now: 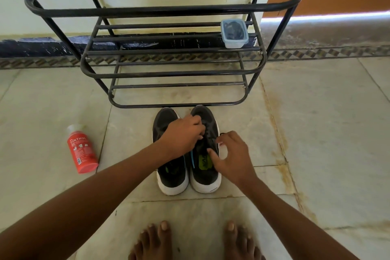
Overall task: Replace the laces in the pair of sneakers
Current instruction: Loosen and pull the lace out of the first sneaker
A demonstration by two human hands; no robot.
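Observation:
Two black sneakers with white soles stand side by side on the floor, toes toward the rack: the left sneaker (168, 175) and the right sneaker (207, 173). My left hand (183, 133) reaches across onto the right sneaker's lacing, its curled fingers pinching the dark lace there. Over that shoe's right edge hovers my right hand (230, 154), fingers spread and bent, thumb touching the tongue; a dark lace end shows just beyond its fingertips. Whether it holds the lace is unclear.
A black metal shoe rack (175, 74) stands right behind the sneakers. On its middle shelf sits a clear lidded plastic box (233, 32) with dark contents. A red bottle (82, 149) lies on the floor to the left. My bare feet (196, 240) are at the near edge.

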